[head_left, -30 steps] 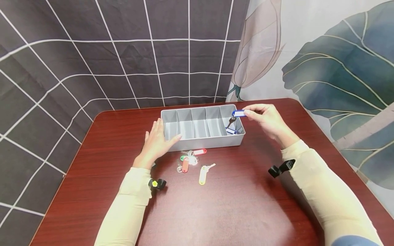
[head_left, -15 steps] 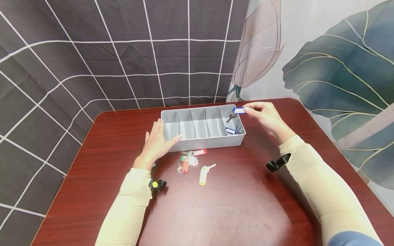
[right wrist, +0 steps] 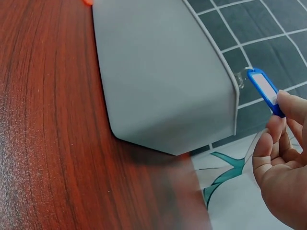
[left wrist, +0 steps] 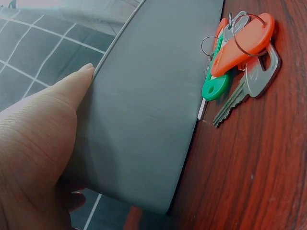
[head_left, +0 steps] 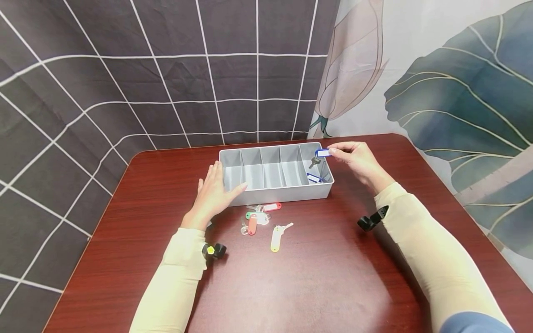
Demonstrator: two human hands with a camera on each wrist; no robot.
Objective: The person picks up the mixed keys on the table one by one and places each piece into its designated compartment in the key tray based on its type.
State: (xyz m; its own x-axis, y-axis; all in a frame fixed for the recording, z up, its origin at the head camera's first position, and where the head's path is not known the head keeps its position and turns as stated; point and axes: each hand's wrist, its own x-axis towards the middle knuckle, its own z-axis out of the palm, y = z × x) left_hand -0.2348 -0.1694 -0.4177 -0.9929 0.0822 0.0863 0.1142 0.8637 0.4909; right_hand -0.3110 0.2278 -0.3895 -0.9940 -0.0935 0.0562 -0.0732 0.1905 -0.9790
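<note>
My left hand rests against the left end of a grey divided tray, its fingers straight along the end rim and its thumb reaching over the front rim. At the tray's right end, my right hand pinches a blue key tag between thumb and fingers. From that tag a dark key hangs over the rightmost compartment. Another blue-edged tag lies on that compartment's floor. In the right wrist view, the held blue key tag shows a white label; its key is mostly hidden behind the tray rim.
Before the tray lie tagged keys in a small pile: a red tag, a green tag and an orange tag. Closer to me is a yellow-edged tag with a key. A grid-patterned curtain hangs behind the table.
My right hand rose slightly with the blue key tag, then came down a little, the key still hanging over the rightmost compartment. The left hand stays at the tray's left end.
</note>
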